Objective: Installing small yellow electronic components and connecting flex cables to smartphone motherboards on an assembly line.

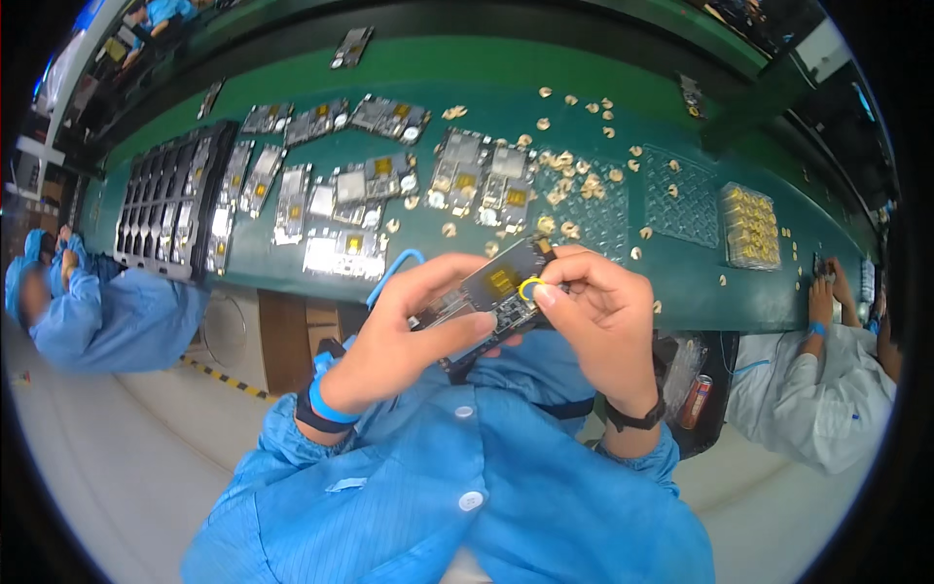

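In front of my chest a dark circuit board (498, 285) with a yellow patch is held tilted over the table's near edge. My left hand (413, 336) grips it by its left end, thumb on top and fingers beneath. Between the thumb and forefinger of my right hand (608, 316) is a small round part with a yellow rim (529, 289), against the board's right side. Whether it is fixed to the board cannot be made out. Beyond my hands more circuit boards (345, 253) lie in loose rows, some overlapping.
A black slotted tray (167, 209) stands at the left. Small cream-coloured pieces (584, 185) lie scattered on the green table (457, 268) and on a clear blister tray (613, 229). A stacked tray of yellow parts (751, 229) sits right. Co-workers are at both sides; a blue cord (397, 268) lies nearby.
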`<state>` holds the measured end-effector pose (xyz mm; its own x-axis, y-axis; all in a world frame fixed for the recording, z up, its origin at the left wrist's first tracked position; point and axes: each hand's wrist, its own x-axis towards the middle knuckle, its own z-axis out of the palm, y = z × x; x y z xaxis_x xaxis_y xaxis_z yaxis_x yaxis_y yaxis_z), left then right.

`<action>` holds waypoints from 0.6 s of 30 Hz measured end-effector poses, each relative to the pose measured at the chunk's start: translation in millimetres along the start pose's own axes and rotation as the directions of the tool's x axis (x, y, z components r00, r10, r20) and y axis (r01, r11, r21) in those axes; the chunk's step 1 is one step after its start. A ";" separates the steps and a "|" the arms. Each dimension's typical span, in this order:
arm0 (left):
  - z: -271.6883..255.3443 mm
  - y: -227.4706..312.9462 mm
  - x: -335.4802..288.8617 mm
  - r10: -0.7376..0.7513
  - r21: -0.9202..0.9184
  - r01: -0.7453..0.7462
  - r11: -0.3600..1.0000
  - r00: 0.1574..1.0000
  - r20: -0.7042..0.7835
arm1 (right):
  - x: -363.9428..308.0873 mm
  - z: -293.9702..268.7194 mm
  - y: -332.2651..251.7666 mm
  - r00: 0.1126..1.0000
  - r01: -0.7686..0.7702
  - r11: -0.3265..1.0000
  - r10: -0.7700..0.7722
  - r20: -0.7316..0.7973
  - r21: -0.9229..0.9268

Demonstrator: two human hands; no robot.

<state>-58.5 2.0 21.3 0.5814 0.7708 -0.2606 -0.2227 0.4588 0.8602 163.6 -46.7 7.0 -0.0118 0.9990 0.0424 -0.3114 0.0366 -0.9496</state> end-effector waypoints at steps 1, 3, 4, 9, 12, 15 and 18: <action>-7.7 8.4 -1.8 -0.087 0.075 0.079 0.994 0.990 0.109 | -4.1 -1.9 -0.4 0.999 -0.028 0.999 0.028 0.030 -0.018; -17.2 21.1 -3.7 -0.255 0.061 0.247 0.967 0.935 0.247 | -9.1 -1.6 -5.7 0.994 -0.083 0.995 0.086 0.060 -0.054; -25.3 17.5 -3.3 -0.252 0.050 0.247 0.968 0.937 0.242 | -11.1 -1.7 -4.6 0.993 -0.092 0.994 0.096 0.067 -0.058; -35.9 14.8 -1.1 -0.240 0.181 0.185 0.966 0.901 0.361 | -14.9 1.8 -5.5 0.968 -0.056 0.959 0.120 0.218 -0.279; -16.1 7.5 -3.1 -0.194 0.317 0.092 0.944 0.931 0.308 | -15.8 3.3 -4.5 0.963 -0.058 0.932 0.147 0.226 -0.357; -7.1 -19.9 -3.8 0.069 0.079 -0.083 0.993 0.984 0.163 | -15.3 10.1 -14.8 0.999 -0.010 0.914 0.023 0.028 -0.407; -4.6 -15.7 -8.0 0.070 0.152 -0.095 0.984 0.984 0.163 | -15.8 1.4 -22.7 0.999 0.028 0.857 -0.002 0.052 -0.515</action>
<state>-63.3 -9.4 7.9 0.6844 0.7184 -0.1244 -0.1554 0.3105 0.9378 169.5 -63.3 28.3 -0.0609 0.9963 0.0603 0.2220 0.0724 -0.9724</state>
